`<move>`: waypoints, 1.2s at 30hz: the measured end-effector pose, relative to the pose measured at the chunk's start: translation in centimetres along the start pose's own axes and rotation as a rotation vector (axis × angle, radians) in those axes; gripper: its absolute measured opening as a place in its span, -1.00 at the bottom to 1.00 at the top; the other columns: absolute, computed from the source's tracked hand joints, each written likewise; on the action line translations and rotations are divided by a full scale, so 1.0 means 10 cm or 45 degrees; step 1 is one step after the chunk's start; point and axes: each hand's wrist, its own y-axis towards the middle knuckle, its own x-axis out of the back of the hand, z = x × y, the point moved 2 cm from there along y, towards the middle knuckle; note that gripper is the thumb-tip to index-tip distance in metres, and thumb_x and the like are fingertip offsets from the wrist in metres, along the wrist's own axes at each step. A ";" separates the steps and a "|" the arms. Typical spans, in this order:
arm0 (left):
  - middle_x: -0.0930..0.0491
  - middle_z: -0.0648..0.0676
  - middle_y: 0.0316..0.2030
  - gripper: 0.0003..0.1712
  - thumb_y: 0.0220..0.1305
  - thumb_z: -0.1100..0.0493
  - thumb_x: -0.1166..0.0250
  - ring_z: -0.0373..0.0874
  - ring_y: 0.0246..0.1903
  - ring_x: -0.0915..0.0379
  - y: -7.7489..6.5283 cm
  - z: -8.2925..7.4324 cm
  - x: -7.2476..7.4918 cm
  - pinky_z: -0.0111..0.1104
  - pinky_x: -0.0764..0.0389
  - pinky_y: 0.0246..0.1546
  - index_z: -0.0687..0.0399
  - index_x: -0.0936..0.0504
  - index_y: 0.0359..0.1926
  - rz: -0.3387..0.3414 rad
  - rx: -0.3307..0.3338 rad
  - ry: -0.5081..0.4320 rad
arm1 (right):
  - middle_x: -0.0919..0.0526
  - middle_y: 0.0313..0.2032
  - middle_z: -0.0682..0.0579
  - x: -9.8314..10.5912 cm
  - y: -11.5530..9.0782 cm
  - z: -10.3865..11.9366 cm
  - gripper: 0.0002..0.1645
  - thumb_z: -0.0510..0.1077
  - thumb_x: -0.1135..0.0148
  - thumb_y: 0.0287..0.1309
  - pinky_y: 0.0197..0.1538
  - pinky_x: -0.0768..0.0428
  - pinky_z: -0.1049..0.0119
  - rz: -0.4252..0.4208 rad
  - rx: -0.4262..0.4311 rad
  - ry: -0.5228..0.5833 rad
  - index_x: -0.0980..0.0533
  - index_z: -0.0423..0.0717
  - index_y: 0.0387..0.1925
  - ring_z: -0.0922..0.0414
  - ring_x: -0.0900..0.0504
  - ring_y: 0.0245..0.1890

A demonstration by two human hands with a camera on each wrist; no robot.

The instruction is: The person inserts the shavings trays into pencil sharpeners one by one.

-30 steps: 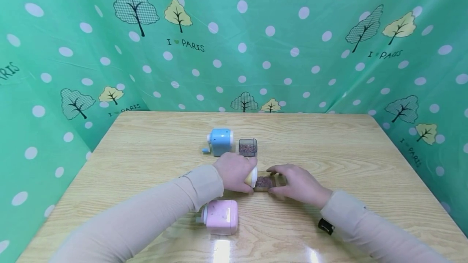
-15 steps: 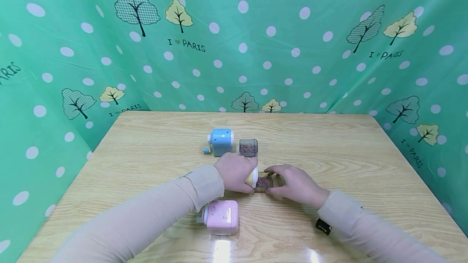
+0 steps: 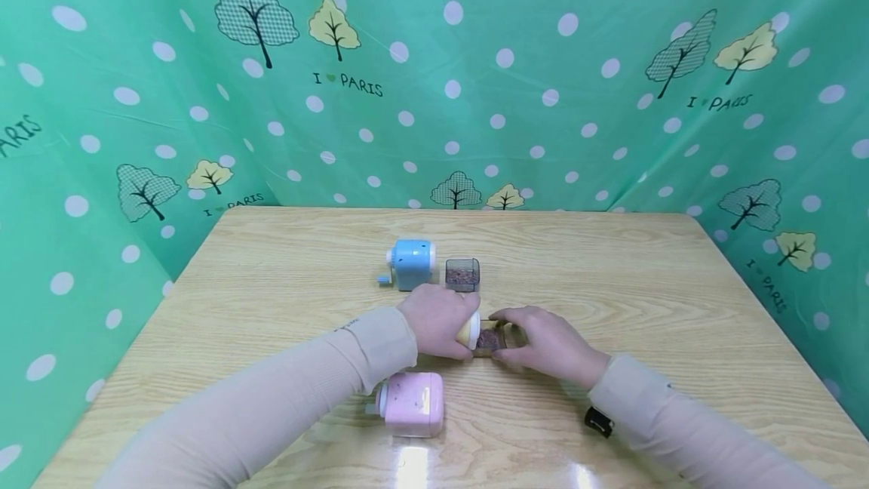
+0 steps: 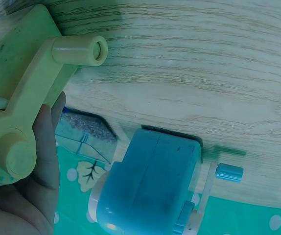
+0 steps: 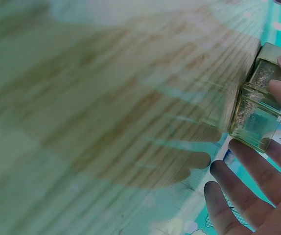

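Note:
My left hand (image 3: 437, 321) grips a yellow crank pencil sharpener (image 4: 28, 63), whose crank arm and knob show in the left wrist view. From above, the hand covers most of it, leaving its white front rim (image 3: 474, 330) in sight. At that front sits a clear amber shavings drawer (image 3: 489, 339) with dark shavings inside, partly in the sharpener body. My right hand (image 3: 553, 345) holds the drawer's outer end between thumb and fingers. In the right wrist view the drawer (image 5: 253, 115) still sticks out of the body, and several lower fingers are spread below it.
Behind the left hand stands a blue crank sharpener (image 3: 411, 264), with a grey see-through drawer (image 3: 462, 275) of shavings beside it. A pink sharpener (image 3: 414, 404) stands nearer, close to the left forearm. A green printed curtain (image 3: 434, 96) hangs behind the wooden table (image 3: 611, 262).
My right hand has moved slightly left, and the amber drawer has slid further into the yellow sharpener. The left hand keeps its hold in the same place.

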 end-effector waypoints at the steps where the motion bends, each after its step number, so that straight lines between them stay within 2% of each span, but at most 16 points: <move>1: -0.63 -0.10 -0.40 -0.24 -0.08 -0.42 -0.38 -0.19 -0.48 -0.53 0.00 0.00 0.00 -0.29 -0.65 -0.45 0.00 -0.51 -0.03 -0.001 0.000 0.000 | -0.71 0.09 -0.11 0.00 0.00 0.00 -0.28 0.12 -0.46 -0.02 0.17 -0.57 -0.09 0.000 0.002 0.000 -0.61 -0.13 0.17 -0.09 -0.64 0.10; 13: -0.62 -0.10 -0.42 -0.26 -0.10 -0.41 -0.40 -0.20 -0.49 -0.51 0.00 0.00 -0.01 -0.31 -0.63 -0.46 -0.02 -0.50 -0.06 -0.011 0.002 -0.010 | -0.71 0.08 -0.13 -0.01 -0.01 0.01 -0.27 0.11 -0.46 -0.01 0.14 -0.58 -0.10 0.003 0.015 0.035 -0.60 -0.15 0.19 -0.10 -0.65 0.07; 22: -0.62 -0.10 -0.43 -0.25 -0.12 -0.42 -0.40 -0.20 -0.50 -0.51 -0.01 0.00 -0.02 -0.31 -0.63 -0.48 -0.01 -0.50 -0.07 -0.019 0.006 -0.004 | -0.69 0.08 -0.14 0.00 -0.02 0.01 -0.13 0.14 -0.48 -0.06 0.16 -0.58 -0.06 0.022 -0.067 0.064 -0.53 -0.17 0.27 -0.06 -0.64 0.06; 28: -0.63 -0.09 -0.42 -0.24 -0.12 -0.43 -0.40 -0.19 -0.49 -0.51 0.00 0.00 -0.02 -0.31 -0.62 -0.47 -0.01 -0.50 -0.07 -0.021 0.013 0.000 | -0.71 0.03 -0.07 -0.01 -0.02 -0.03 -0.15 0.07 -0.50 -0.07 0.16 -0.57 -0.03 0.017 -0.079 0.091 -0.53 -0.18 0.27 -0.01 -0.63 0.03; 36: -0.64 -0.09 -0.41 -0.23 -0.12 -0.43 -0.39 -0.19 -0.48 -0.51 0.01 0.00 -0.03 -0.31 -0.63 -0.45 0.00 -0.51 -0.05 -0.021 0.011 0.003 | -0.73 -0.03 -0.06 0.00 -0.03 -0.04 -0.20 0.03 -0.51 -0.06 0.15 -0.57 -0.07 0.011 -0.060 0.142 -0.53 -0.26 0.21 -0.06 -0.65 0.02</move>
